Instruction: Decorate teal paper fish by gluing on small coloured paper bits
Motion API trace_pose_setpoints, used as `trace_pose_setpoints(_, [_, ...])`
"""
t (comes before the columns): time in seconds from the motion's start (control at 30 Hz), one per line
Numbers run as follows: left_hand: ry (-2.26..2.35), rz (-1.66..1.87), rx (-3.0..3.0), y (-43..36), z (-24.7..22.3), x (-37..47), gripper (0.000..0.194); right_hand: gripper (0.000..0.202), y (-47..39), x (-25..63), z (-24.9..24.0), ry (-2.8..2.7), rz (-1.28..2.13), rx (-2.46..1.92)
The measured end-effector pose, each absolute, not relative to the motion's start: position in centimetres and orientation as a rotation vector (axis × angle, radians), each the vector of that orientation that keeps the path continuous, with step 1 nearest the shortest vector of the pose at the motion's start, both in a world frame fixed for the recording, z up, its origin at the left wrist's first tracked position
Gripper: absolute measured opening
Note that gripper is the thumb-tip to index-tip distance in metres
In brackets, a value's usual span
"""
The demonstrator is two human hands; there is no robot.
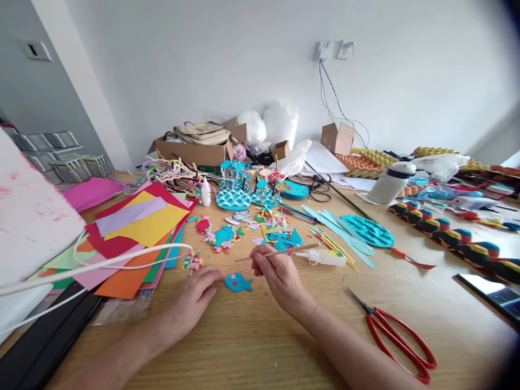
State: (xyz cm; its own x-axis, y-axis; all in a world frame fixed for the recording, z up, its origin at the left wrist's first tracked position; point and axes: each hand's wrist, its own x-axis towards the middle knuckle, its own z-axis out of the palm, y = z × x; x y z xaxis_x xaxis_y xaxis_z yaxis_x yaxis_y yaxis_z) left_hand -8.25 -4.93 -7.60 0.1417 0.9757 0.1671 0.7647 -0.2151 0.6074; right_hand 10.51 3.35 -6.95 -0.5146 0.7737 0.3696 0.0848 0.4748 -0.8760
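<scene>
A small blue paper fish [239, 282] with a pink dot lies flat on the wooden table [244, 346]. At its left edge rests my left hand [201, 290], fingers loosely stretched and the index fingertip at or touching the fish. My right hand [280, 276] pinches a thin wooden stick [298, 249], held nearly level above and right of the fish. Behind that hand a white glue bottle [327, 257] lies on its side. Small coloured paper dots [193, 262] are gathered by my left hand, and blue paper cut-outs [225, 236] lie farther back.
Red-handled scissors [400, 336] lie at the right front, near a phone-like dark slab [491, 295]. Coloured paper sheets [138, 233] and a white cable [134, 253] occupy the left. Blue craft pieces [233, 199], paper strips [341, 230] and a cardboard box [193, 151] are farther back.
</scene>
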Motion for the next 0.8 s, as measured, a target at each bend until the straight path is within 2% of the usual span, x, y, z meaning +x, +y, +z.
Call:
trace_pose_setpoints(0.17, [1.717, 0.852, 1.787, -3.4, -7.2, -10.1, 0.025, 0.027, 3.7, 11.0, -6.8, -1.896, 1.061, -0.736])
trace_pose_setpoints(0.27, [1.852, 0.857, 1.861, -2.4, -7.0, -12.1, 0.020, 0.028, 3.7, 11.2, -6.5, -1.896, 1.041, -0.731])
trace_pose_setpoints(0.37, [2.002, 0.576, 2.202, -1.6, -6.2, -14.1, 0.020, 0.029, 3.7, 11.4, -6.2, -1.907, 1.014, -0.739])
trace_pose_setpoints(0.47, [2.044, 0.299, 2.273, -1.4, -5.4, -15.5, 0.023, 0.029, 3.7, 11.5, -6.0, -1.924, 0.978, -0.750])
trace_pose_setpoints(0.8, [2.002, 0.097, 2.247, -0.7, -6.3, -16.1, 0.015, 0.026, 3.9, 11.8, -5.9, -1.969, 0.937, -0.761])
